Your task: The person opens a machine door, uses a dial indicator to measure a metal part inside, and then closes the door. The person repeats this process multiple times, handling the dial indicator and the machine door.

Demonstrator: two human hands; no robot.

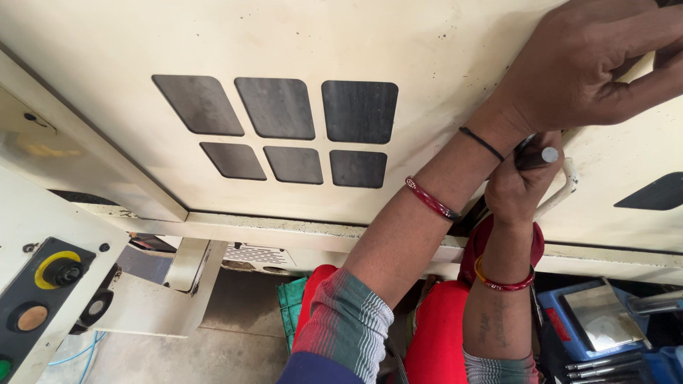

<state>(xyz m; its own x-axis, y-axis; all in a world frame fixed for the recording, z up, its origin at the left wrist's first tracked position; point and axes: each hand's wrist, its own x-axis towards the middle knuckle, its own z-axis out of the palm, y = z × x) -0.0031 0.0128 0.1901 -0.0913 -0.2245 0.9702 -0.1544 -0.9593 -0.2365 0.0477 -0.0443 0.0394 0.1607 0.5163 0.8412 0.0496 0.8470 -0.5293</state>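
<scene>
My left hand (583,64) reaches across to the upper right and lies against the cream machine door (427,43). Its fingers are spread, and the tips run off the frame's edge. Just below it, my right hand (523,188) is closed around a dark metal rod (542,156) with a shiny round end. That hand is right beside the door's white handle (567,186). Both wrists wear red bangles, and the left also has a thin black band. The door has dark window panes (359,110) in two rows.
At lower left is a control box with a black knob in a yellow ring (60,270) and an orange button (32,318). A blue tray with a metal plate (597,320) and several metal rods (605,366) lie at lower right. A green crate (292,302) stands on the concrete floor.
</scene>
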